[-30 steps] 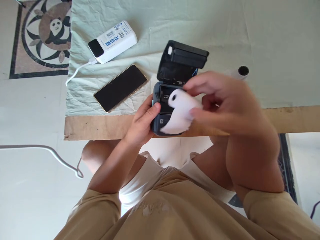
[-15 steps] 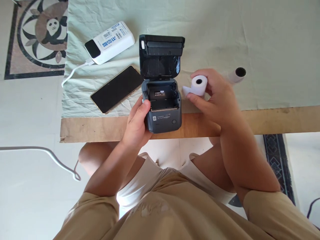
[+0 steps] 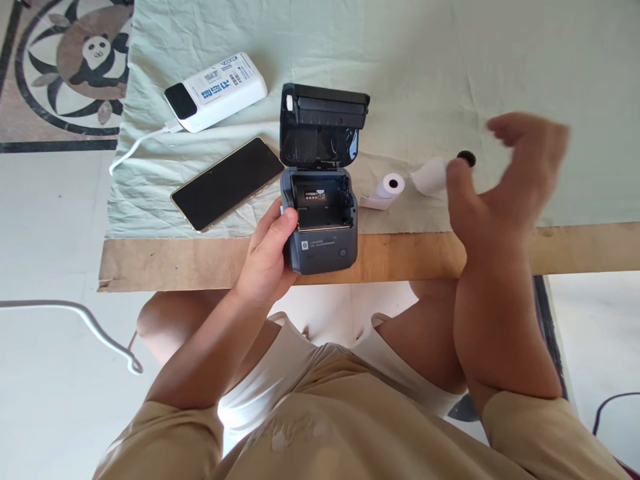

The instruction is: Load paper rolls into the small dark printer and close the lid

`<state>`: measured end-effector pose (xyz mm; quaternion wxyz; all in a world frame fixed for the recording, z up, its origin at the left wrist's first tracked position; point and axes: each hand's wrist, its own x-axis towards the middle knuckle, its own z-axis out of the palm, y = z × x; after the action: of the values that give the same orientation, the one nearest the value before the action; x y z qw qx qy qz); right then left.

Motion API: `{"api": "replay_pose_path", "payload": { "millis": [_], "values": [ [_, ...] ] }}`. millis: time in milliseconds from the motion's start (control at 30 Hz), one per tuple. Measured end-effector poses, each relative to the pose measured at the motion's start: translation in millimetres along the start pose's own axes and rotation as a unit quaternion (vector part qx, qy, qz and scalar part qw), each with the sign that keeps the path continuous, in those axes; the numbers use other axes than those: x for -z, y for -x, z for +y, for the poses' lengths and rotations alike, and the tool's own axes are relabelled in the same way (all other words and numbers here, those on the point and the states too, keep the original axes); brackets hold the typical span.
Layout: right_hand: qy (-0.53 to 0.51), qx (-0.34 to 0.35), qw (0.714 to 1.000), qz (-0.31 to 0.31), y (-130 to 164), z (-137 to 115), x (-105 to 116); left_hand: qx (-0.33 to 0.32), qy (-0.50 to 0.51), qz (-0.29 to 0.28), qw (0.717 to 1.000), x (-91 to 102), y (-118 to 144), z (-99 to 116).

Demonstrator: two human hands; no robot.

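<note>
Table (image 3: 160, 263): cloth-covered, bare wood edge toward person.
Printer (image 3: 320, 223): lid up, bay vacant, sits on table edge. Risk: could tip off if grip slips.
Phone (image 3: 227, 183): left of printer, screen dark.
Left hand (image 3: 267, 257): clasps printer's left side.
Right hand (image 3: 505, 183): open, holds nothing, blurred; fingers hard to make out. Risk: could knock second roll (image 3: 434, 175), partly hidden behind thumb.
Roll (image 3: 386, 189): lies loose just right of printer, tail unwound; could roll away.

Single view, from my head: faces forward and steeply down, close over my lap, the wooden table edge (image 3: 200, 257) and the cloth (image 3: 450, 73) beyond.
</note>
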<state>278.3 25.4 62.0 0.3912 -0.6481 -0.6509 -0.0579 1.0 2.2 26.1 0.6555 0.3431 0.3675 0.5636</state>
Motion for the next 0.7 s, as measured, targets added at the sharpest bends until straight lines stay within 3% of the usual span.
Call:
{"api": "replay_pose_path", "payload": {
  "millis": [100,167,333,400,467,533,600,667,700],
  "values": [
    [0.028,-0.139,0.979,-0.148,-0.8,10.4,-5.2,0.007,0.005,0.001,1.000,-1.2,-0.3,1.0],
    [0.022,-0.177,0.965,-0.194,-0.8,13.5,-8.7,0.013,0.002,0.003,1.000,-2.2,-0.5,2.4],
    [-0.045,-0.180,0.972,-0.144,-4.1,15.1,-10.1,0.032,-0.011,0.003,0.999,-4.4,-0.7,5.5],
    [-0.123,-0.211,0.964,-0.107,-6.8,13.9,-9.8,0.036,-0.010,0.002,0.999,-4.4,-1.0,5.6],
    [-0.270,-0.290,0.916,-0.067,-11.0,11.1,-8.9,0.036,-0.008,-0.001,0.999,-3.8,-1.2,5.0],
    [-0.417,-0.392,0.819,-0.046,-16.5,7.1,-7.3,0.033,-0.006,-0.002,0.999,-3.1,-1.2,4.2],
    [-0.496,-0.476,0.724,-0.051,-21.9,2.0,-5.0,0.029,-0.003,0.000,1.000,-2.8,-1.0,3.7],
    [-0.522,-0.508,0.683,-0.053,-24.8,-4.8,-2.9,0.029,0.004,-0.002,1.000,-3.1,-0.9,3.5],
    [-0.522,-0.502,0.688,-0.046,-24.6,-9.2,-2.0,0.028,0.006,-0.004,1.000,-3.5,-0.9,3.5]
  ]
}}
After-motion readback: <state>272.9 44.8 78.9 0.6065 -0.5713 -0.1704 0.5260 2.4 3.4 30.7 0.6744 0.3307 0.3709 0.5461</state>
